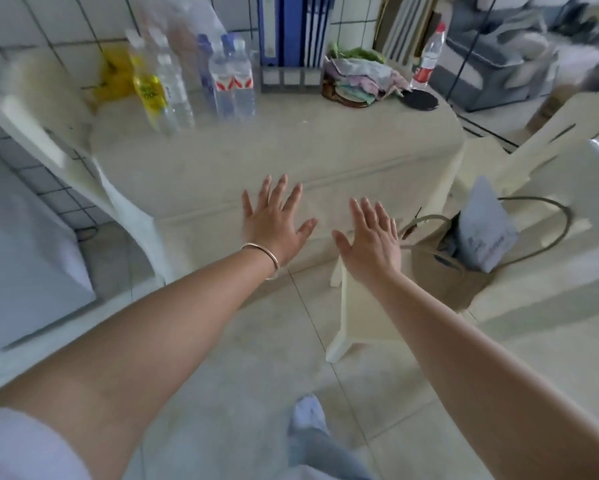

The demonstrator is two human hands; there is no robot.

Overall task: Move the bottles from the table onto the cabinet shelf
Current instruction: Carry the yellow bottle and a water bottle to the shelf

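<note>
Several plastic bottles stand in a cluster at the far left of the cream-covered table (291, 161): one with a yellow label (147, 88), a clear one (173, 84), and two with red-and-white labels (234, 81). A lone red-capped bottle (427, 58) stands at the table's far right. My left hand (273, 220) and my right hand (370, 244) are stretched out side by side over the near table edge, fingers spread, holding nothing. Both are well short of the bottles. No cabinet shelf shows.
Blue binders in a rack (291, 39), a basket of cloths (360, 81) and a black round disc (420, 100) sit at the table's back. A cream chair (41, 133) stands left, another with a woven bag (464, 265) right. Tiled floor lies below.
</note>
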